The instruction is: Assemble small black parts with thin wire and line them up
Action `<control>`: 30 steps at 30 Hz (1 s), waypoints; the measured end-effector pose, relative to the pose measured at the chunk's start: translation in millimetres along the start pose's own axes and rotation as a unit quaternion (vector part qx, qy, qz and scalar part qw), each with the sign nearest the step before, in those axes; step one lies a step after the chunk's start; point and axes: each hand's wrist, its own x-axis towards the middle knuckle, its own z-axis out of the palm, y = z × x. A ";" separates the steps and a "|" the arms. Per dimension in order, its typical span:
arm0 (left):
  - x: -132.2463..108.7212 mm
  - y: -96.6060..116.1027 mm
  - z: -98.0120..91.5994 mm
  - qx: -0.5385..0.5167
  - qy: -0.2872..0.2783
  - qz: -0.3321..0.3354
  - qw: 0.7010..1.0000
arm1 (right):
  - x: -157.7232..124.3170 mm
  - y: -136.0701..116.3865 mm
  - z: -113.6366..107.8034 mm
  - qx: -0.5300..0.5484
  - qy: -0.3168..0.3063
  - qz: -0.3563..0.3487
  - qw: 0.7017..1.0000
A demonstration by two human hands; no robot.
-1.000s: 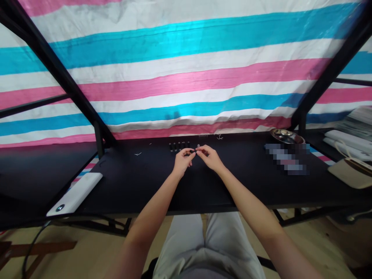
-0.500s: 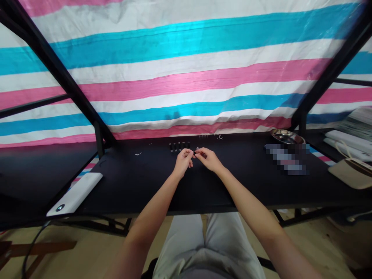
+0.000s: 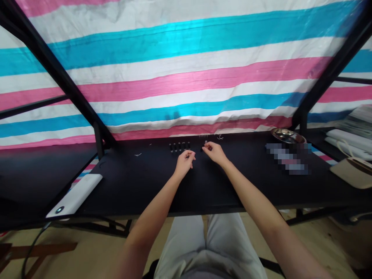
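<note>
My left hand (image 3: 184,162) rests over the black table (image 3: 151,182) with its fingers curled into a pinch; what they hold is too small to name. My right hand (image 3: 214,151) reaches farther back and to the right, fingertips pinched on a tiny pale part next to a small dark piece on the table. Just behind my left hand stands a short row of small black cylindrical parts (image 3: 179,147). Another small cluster of dark parts (image 3: 203,136) lies near the table's back edge.
A metal bowl (image 3: 287,135) sits at the back right beside a blurred patch. A white power bank (image 3: 74,195) lies at the front left edge. A striped tarp hangs behind the table, framed by black metal bars. White boxes and a tan object are at far right.
My hands have come apart. The right hand moved back and to the right toward the table's rear; the left hand stayed nearly in place.
</note>
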 end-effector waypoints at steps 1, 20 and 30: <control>0.4 -1.2 -0.1 0.000 -0.005 -0.001 1.000 | 7.8 7.5 -3.8 -0.018 0.016 0.024 0.999; -2.7 -2.0 3.4 -0.009 -0.066 -0.008 0.998 | 47.4 55.9 -11.3 -0.197 0.018 0.114 0.974; -2.8 -1.7 3.9 -0.004 -0.072 0.000 0.997 | 46.3 56.4 -16.9 -0.208 -0.007 0.104 0.972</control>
